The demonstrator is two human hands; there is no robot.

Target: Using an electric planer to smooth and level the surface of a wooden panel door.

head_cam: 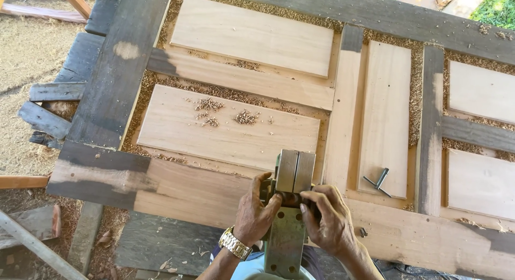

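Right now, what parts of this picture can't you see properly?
All in the head view:
- Tool: its middle is covered by the left hand and right hand, so how each grips it is unclear.
- Tool's lower end: cut off by the bottom edge.
- Door: its right side runs past the picture edge.
- Small metal key on a panel: too small to tell its kind.
- Grooves around the panels: filled with sawdust.

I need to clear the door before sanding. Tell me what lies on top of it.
On the door lie wood shavings, a small metal key and a green metal tool held by both hands, left and right. The tool and hands cover whatever is beneath them.
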